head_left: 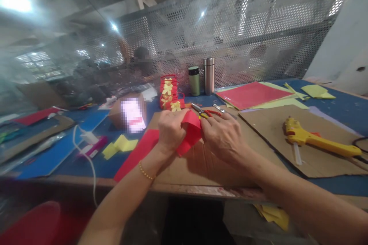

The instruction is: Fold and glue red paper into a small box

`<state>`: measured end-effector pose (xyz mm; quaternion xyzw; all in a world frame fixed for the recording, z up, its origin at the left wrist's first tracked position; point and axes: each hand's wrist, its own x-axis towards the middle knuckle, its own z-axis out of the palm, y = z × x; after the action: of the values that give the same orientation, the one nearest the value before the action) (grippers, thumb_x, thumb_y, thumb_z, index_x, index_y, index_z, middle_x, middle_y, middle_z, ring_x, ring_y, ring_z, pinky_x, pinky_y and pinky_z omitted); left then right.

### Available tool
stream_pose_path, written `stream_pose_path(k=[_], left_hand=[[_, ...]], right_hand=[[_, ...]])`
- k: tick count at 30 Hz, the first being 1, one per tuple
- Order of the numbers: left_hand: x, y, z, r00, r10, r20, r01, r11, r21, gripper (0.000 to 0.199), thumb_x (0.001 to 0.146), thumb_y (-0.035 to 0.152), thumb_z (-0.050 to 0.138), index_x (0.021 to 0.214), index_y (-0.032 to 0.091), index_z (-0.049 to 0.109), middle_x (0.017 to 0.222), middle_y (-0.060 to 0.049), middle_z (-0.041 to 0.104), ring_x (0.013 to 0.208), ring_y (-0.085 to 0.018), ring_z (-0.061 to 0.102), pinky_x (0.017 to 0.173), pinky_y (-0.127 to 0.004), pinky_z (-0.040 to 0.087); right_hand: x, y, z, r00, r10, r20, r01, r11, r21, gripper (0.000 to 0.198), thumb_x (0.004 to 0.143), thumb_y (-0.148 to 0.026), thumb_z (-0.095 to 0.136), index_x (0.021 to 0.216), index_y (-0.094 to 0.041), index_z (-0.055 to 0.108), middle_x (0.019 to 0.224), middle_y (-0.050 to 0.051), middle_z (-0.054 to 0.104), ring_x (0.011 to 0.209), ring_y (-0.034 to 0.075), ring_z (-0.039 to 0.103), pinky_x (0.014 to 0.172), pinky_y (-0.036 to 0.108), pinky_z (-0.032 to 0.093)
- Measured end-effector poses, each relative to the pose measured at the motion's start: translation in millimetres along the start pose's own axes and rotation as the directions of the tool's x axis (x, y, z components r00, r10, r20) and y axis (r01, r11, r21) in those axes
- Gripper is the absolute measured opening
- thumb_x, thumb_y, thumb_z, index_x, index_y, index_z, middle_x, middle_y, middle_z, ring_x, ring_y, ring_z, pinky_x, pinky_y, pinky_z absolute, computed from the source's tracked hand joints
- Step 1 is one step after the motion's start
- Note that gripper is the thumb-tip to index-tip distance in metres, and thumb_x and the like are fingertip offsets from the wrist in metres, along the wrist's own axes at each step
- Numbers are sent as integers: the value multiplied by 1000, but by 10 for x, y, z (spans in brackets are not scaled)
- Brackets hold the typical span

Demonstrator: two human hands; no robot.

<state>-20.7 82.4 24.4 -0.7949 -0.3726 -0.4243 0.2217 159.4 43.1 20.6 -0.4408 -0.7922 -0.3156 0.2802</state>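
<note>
Both hands grip a folded piece of red paper (189, 136) above a sheet of cardboard (184, 170). My left hand (171, 130) closes on the paper's left side, its fingertips partly hidden. On the other side, my right hand (222, 134) is closed at the paper's right edge. Just beyond the hands lie scissors (211, 113) with red and yellow handles. A larger red sheet (138, 153) lies by my left forearm. Behind the left hand stand small red paper pieces with yellow flowers (167, 88).
A yellow glue gun (322, 141) rests on cardboard at the right. Two flasks, one green (194, 81) and one steel (209, 76), stand at the back. Red sheets (253, 95) lie behind the right hand. A lit phone (132, 115) and a white cable (90, 160) are at the left.
</note>
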Motion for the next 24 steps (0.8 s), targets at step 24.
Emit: stream_pose_path(k=[24], left_hand=[[29, 36, -70, 999, -30, 13, 29, 997, 69, 27, 95, 34, 53, 101, 22, 76, 73, -5, 76, 64, -20, 65, 86, -45, 41]], right_hand=[[-21, -58, 38, 1000, -8, 1, 8, 1000, -4, 23, 86, -3, 54, 73, -16, 68, 64, 5, 70, 55, 17, 50, 68, 34, 24]])
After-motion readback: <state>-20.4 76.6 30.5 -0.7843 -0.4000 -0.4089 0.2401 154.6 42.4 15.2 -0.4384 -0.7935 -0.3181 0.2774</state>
